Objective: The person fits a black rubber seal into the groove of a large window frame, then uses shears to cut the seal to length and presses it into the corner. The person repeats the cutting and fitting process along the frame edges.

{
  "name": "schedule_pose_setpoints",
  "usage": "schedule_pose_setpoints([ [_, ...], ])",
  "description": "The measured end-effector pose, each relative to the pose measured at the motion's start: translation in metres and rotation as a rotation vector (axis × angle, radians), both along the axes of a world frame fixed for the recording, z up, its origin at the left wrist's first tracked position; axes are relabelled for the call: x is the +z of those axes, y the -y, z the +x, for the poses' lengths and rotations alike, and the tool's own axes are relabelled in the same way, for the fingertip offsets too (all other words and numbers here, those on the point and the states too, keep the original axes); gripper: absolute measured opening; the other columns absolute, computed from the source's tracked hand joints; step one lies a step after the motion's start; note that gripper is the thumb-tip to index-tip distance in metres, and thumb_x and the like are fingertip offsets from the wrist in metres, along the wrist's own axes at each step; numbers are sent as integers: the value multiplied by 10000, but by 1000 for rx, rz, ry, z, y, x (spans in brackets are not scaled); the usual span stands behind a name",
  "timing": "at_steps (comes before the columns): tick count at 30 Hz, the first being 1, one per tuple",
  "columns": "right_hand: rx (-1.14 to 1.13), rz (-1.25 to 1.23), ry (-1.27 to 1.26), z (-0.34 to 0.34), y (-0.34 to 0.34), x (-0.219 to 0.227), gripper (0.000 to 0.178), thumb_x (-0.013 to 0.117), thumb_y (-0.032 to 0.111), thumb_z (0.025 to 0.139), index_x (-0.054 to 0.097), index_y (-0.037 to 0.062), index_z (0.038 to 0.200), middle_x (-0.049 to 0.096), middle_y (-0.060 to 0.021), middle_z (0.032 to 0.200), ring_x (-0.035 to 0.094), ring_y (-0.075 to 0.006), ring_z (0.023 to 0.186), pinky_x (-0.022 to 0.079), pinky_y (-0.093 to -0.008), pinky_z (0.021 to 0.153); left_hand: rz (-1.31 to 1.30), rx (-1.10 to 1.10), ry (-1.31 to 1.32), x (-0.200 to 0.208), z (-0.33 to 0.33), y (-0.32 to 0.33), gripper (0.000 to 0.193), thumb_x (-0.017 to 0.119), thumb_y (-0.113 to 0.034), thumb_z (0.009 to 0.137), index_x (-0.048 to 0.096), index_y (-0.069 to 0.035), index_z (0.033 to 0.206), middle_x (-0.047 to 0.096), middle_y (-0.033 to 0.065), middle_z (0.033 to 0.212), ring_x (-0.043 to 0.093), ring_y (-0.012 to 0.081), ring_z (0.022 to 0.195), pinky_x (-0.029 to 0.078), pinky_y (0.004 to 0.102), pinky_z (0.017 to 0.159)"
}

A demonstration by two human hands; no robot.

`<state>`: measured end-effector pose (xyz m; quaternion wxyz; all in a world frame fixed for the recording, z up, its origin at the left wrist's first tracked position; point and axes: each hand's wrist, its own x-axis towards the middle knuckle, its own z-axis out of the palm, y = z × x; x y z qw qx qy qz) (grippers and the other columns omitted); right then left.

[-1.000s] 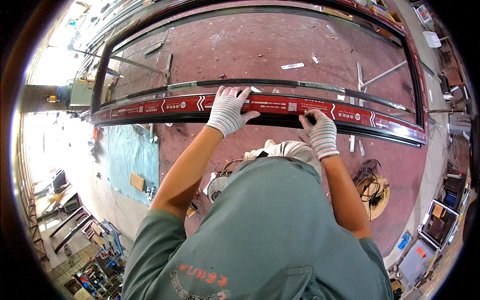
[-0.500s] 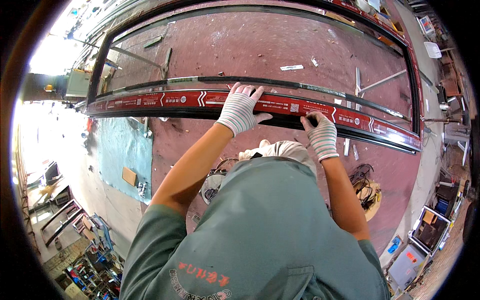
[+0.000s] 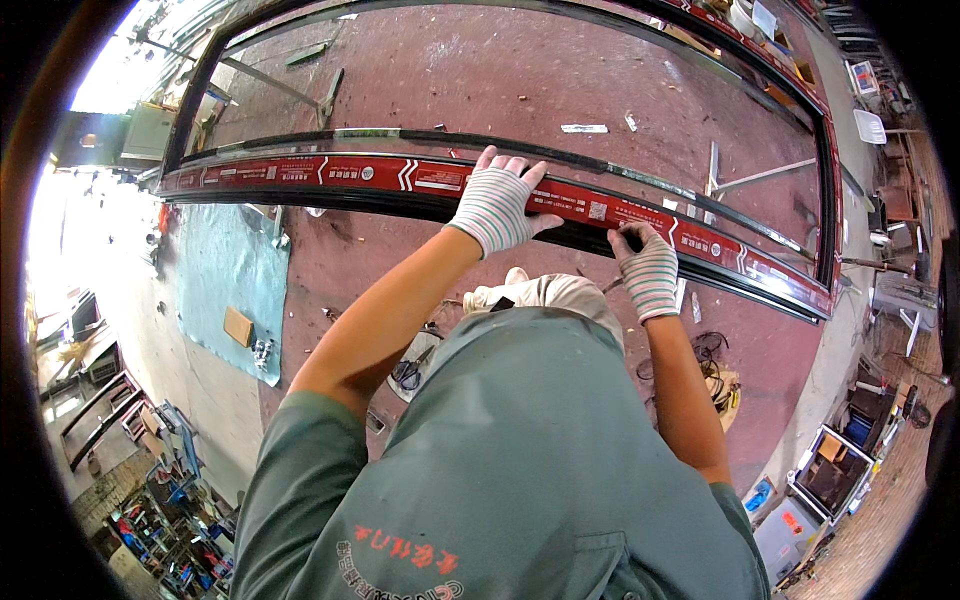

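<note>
Under the gloved left hand (image 3: pixel 503 203), a red-and-black frame (image 3: pixel 340 172) is stretching to both sides; that hand is grasping its near rail (image 3: pixel 580 208), fingers (image 3: pixel 515 167) on top. Rightward of it, the right hand (image 3: pixel 648 270) is resting half-curled at this rail's edge; whether it is gripping is unclear.

Scuffed dull-red floor (image 3: pixel 480 85), scrap bits (image 3: pixel 584 128) lying around. Paler grey floor (image 3: pixel 212 425) to left, blue-green sheet (image 3: pixel 225 275) on it. Light (image 3: pixel 75 255) totally blown out on left. Messy clutter (image 3: pixel 185 520) bottom left, though.
</note>
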<state>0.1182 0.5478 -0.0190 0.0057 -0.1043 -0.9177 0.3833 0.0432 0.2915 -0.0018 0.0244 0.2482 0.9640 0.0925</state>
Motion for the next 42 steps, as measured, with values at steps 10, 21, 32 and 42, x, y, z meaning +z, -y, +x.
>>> schedule_pose_setpoints([
  [10,27,31,31,-2,-4,-4,282,799,303,877,731,50,979,748,-148,861,721,-244,761,560,-347,733,-16,-5,16,3,0,-8,826,693,-639,830,559,-35,1379,627,227,1280,573,371,1253,302,532,1199],
  [21,-2,-27,26,-1,-4,-9,267,802,290,872,742,49,969,744,-150,851,727,-257,777,561,-353,742,10,-168,-16,-6,-11,27,803,721,-550,848,525,-11,1408,615,209,1283,585,382,1174,437,485,1077],
  [32,-5,-22,24,-1,-5,-12,261,802,283,870,743,48,966,746,-143,854,726,-257,768,561,-347,732,-15,-152,48,1,-17,42,804,732,-559,842,530,-18,1402,626,222,1287,584,402,1195,435,484,1098],
  [42,3,-30,13,0,-2,-4,246,799,268,875,740,41,950,740,-135,819,714,-231,725,558,-334,710,-48,-149,-35,-6,-13,48,791,732,-551,842,524,-36,1406,632,220,1256,598,394,1150,474,492,1034],
])
